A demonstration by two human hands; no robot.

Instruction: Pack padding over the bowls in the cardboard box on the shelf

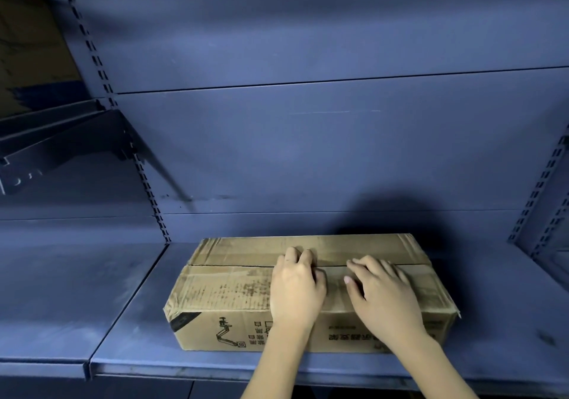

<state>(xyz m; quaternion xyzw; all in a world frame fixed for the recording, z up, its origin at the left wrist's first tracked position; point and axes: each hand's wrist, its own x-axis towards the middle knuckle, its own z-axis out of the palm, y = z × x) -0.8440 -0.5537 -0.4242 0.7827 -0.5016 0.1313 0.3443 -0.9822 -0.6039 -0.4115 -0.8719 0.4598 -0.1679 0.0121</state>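
A long brown cardboard box [228, 291] lies on the blue metal shelf [135, 331], its two top flaps folded down and meeting at a seam along the middle. My left hand [295, 288] rests flat on the near flap, with its fingertips at the seam. My right hand [381, 291] lies on the near flap just to the right, fingers spread and reaching the seam. Neither hand holds anything. The bowls and any padding are hidden inside the closed box.
The shelf's blue back panel [308, 152] rises right behind the box. Slotted uprights stand at the left [151, 195] and right [542, 189]. A dark bracket of a higher shelf [61, 146] juts out at the upper left, with a brown carton [27, 54] above it.
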